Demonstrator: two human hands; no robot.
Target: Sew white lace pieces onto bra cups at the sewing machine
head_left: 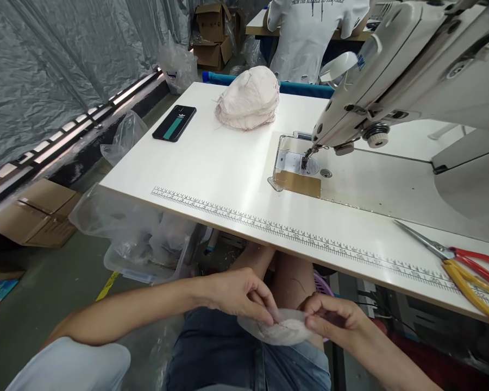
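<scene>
Both my hands are low over my lap, below the front edge of the white table (228,163). My left hand (236,296) pinches the left side of a small pale piece of fabric (279,328). On the right side of the same piece my right hand (334,320) is closed with its fingertips. The fabric lies over my thighs in blue jeans.
A sewing machine (411,70) stands at the table's right, its needle (305,160) over the plate. A stack of pinkish fabric pieces (248,100) and a black phone (174,123) lie at the back. Scissors (460,260) rest at the right front. A person in a white shirt (309,32) works behind. Plastic bags (126,222) sit left.
</scene>
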